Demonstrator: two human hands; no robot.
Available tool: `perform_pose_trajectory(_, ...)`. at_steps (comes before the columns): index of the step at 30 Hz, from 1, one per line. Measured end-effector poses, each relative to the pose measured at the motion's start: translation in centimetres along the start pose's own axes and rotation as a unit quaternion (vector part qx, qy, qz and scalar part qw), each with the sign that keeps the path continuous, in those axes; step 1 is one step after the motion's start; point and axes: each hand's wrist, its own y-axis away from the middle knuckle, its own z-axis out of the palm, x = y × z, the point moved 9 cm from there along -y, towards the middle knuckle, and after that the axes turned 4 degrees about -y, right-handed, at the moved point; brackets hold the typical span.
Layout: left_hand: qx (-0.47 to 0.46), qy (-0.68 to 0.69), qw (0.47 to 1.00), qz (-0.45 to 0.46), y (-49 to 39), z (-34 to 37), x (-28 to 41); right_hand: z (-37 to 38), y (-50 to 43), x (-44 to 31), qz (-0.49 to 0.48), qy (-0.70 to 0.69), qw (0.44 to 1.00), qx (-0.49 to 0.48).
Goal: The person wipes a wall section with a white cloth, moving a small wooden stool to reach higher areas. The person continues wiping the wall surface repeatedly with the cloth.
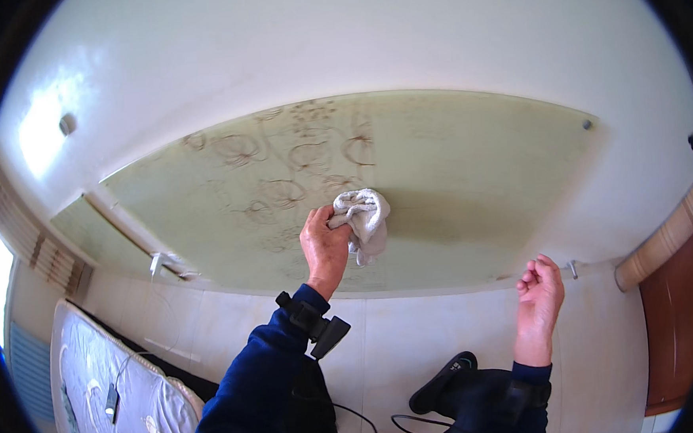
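Note:
A bunched white cloth (366,221) is gripped by my left hand (327,241), near the middle of a pale green wall panel (455,150). The cloth appears to rest against the panel, but the contact is not fully visible. Brown flower-like markings (307,153) cover much of the panel's left half; its right half is plainer, with a darker shadow beside the cloth. My right hand (541,282) is off the panel's lower right edge, palm up with the fingers loosely curled, holding nothing. Dark straps with devices sit around both wrists.
A bed or mattress with a shiny cover (126,408) stands at lower left, a dark device on it. A white plug with a cord (156,264) is at the wall. A reddish-brown door (677,327) is at right; a metal hook-like fitting (573,269) sits near it.

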Motion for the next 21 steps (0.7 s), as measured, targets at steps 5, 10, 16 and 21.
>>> perform_pose_trajectory(5, 0.023, -0.028, 0.998, -0.041, -0.1, -0.9, -0.8, -2.5, -4.3, -1.1, 0.013, 0.035, 0.998, -0.044)
perform_pose_trajectory(10, 0.058, -0.055, 0.993, -0.090, -0.6, -2.8, -3.7, -5.3, -8.5, -0.5, 0.042, 0.078, 0.995, -0.050)
perform_pose_trajectory(16, 0.127, -0.049, 0.986, -0.099, -1.0, -5.9, -6.9, -7.8, -13.0, 0.8, 0.058, 0.120, 0.987, -0.088)
perform_pose_trajectory(21, 0.198, -0.086, 0.969, -0.118, -0.8, -11.8, -11.5, -10.1, -13.2, 4.7, 0.078, 0.157, 0.978, -0.110)
